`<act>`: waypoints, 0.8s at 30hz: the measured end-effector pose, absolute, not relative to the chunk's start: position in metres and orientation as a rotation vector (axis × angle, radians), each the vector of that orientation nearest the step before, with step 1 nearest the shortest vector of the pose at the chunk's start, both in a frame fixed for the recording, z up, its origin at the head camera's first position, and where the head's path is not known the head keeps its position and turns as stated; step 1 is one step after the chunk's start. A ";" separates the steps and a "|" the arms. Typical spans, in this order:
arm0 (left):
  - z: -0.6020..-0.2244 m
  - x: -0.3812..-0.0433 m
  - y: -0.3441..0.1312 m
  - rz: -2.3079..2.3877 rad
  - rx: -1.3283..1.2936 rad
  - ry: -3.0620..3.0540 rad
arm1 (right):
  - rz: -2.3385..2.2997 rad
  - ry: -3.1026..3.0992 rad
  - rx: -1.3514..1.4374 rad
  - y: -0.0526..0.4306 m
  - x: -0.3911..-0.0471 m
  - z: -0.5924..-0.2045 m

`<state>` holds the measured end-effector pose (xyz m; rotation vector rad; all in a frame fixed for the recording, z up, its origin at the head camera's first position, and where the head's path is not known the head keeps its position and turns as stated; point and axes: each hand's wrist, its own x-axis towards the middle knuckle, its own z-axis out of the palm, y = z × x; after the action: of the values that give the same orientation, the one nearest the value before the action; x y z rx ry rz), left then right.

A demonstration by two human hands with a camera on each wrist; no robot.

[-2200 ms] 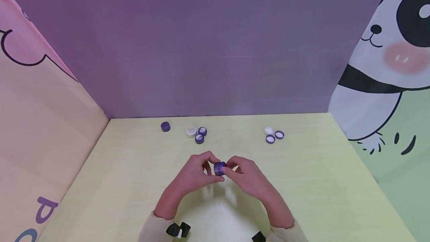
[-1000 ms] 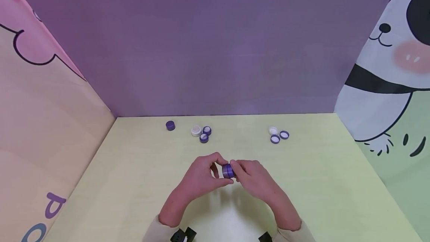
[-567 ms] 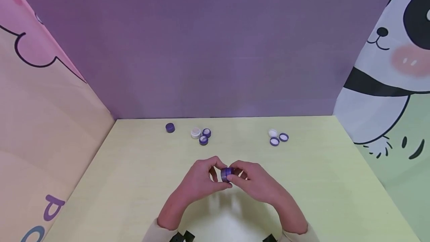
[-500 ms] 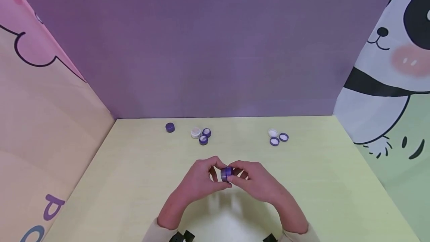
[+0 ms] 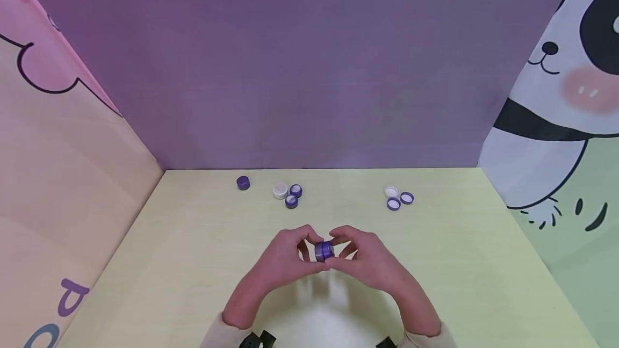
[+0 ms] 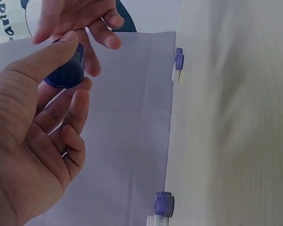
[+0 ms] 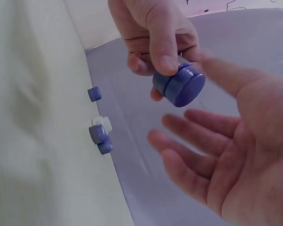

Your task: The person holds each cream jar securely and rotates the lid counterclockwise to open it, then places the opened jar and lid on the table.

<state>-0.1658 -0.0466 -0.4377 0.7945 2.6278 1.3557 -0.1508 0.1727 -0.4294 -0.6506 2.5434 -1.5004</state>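
Note:
A small purple jar with its purple lid on [image 5: 324,251] is held up over the table. My left hand [image 5: 290,254] pinches the jar's body between thumb and fingers, as the left wrist view also shows. In the right wrist view the lid [image 7: 190,90] faces my right hand [image 7: 254,146], whose fingers are spread apart and loosely bent around it. The right thumb comes close to the jar's side. Seen from the head, my right hand [image 5: 362,254] has a visible gap between its fingers and palm.
At the back left stands a closed purple jar [image 5: 243,182]. Beside it are a white jar [image 5: 280,190] and two purple jars [image 5: 292,201]. Further right lie a white lid [image 5: 391,191] and two purple lids [image 5: 394,204]. A purple wall [image 5: 309,69] borders the table's back.
The right fingers were on the lid, shifting their hold; now they have spread away from it. My left hand has kept its pinch on the jar.

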 end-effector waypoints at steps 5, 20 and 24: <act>-0.438 -0.167 -0.047 1.335 0.793 2.638 | -1.399 2.673 -0.479 0.170 -0.152 -0.430; -0.436 -0.170 -0.047 1.340 0.845 2.598 | -1.191 2.684 -0.415 0.164 -0.155 -0.435; -0.437 -0.170 -0.047 1.346 0.833 2.589 | -1.195 2.653 -0.442 0.164 -0.155 -0.435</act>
<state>-0.1698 -0.0470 -0.4368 0.8327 2.5888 1.3464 -0.1552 0.1636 -0.4355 -0.4418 2.6532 -1.1951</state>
